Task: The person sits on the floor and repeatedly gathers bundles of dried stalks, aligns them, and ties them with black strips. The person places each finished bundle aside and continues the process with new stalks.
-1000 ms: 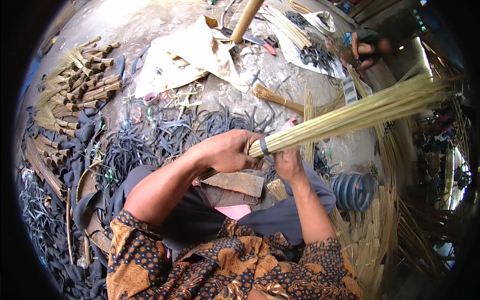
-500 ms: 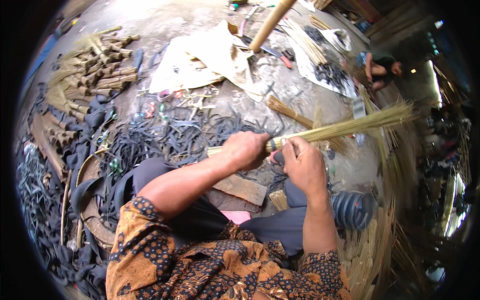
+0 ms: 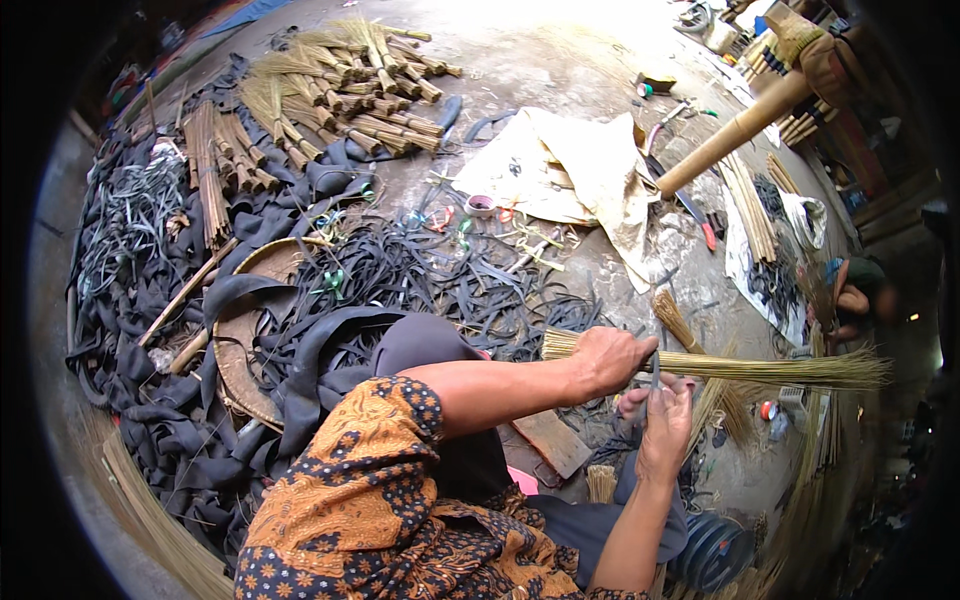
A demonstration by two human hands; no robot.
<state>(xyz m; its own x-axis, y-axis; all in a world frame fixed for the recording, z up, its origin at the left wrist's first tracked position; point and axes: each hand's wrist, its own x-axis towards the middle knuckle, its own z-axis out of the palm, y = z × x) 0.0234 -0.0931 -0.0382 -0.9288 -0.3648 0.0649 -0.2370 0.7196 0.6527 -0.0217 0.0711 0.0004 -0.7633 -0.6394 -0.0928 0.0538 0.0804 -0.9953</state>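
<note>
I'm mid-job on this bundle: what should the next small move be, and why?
Probably draw the narrow dark-grey strip snug with the right hand: the strip crosses the bundle of thin yellow-green stalks and runs down to that hand's fingers, while the left hand grips the bundle close beside it, which should steady it against the pull.

A head-worn fisheye looks down at the nearby hands (image 3: 610, 360).
</note>
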